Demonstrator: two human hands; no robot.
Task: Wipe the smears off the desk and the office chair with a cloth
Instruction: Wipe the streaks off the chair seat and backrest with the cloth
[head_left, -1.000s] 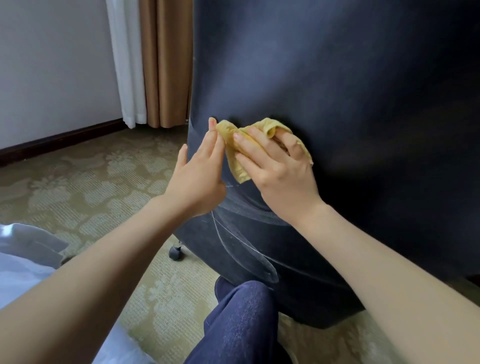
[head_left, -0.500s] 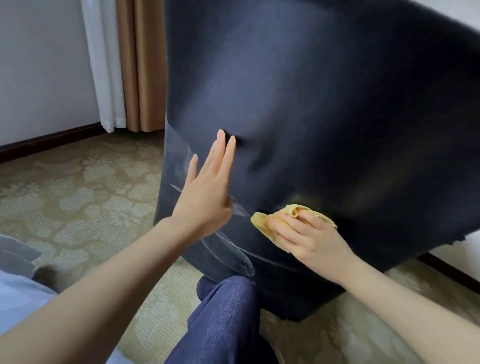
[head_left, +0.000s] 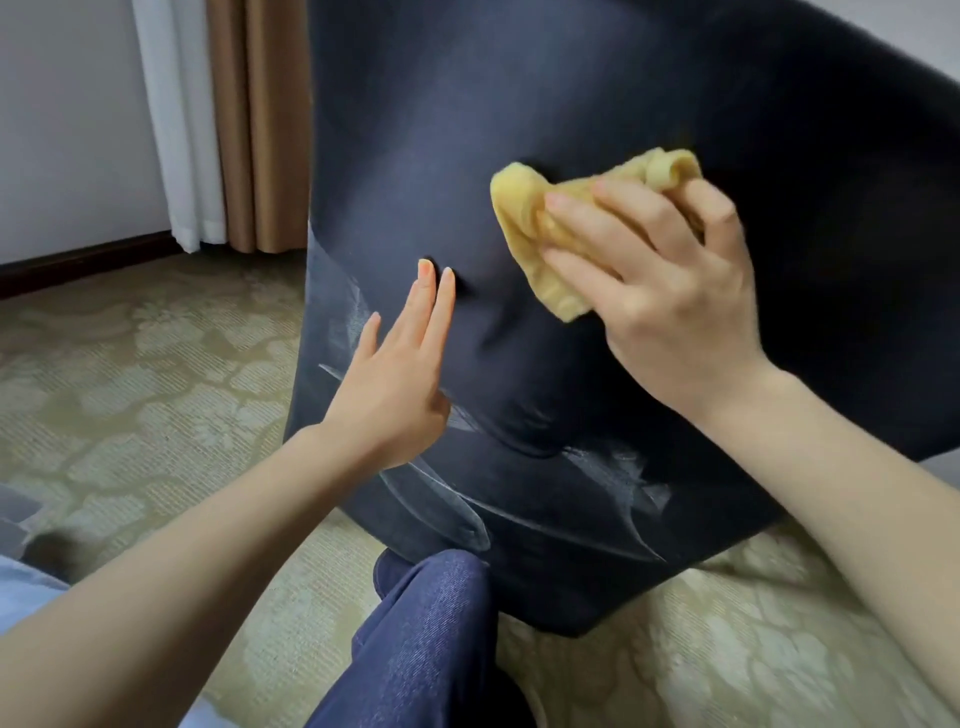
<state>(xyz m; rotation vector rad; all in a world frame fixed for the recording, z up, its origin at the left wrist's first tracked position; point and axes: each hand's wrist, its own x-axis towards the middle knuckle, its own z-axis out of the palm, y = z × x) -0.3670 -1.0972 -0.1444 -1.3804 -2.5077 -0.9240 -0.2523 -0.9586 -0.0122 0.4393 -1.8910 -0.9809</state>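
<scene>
Wiping is in hand on the back of the office chair (head_left: 519, 130), seen from the head camera. The yellow cloth (head_left: 524, 218) is bunched under the right hand (head_left: 670, 301), with the fingers bent over it, and is pressed high on the dark fabric. The left hand (head_left: 400, 379) is laid flat, fingers straight, tips denting the upholstery, nothing held. How should this pass be done, and what can be counted?

Reply: tbh the cloth should probably be brought down, since the chalky smears (head_left: 618, 467) are all lower than where it's pressed now. Firm, overlapping strokes are suggested. The chair should be braced by the flat hand so it isn't pushed or tipped away. A clean fold could be turned out once that one is loaded, given how powdery the marks look.

Counted: one chair, one cloth, two hands. Roughly three smear patches can be made out: by the left edge, low centre, lower right. One denim knee (head_left: 426, 623) is tucked just below the chair, over the patterned carpet (head_left: 130, 364). No desk is shown, so nothing can be said about it.
</scene>
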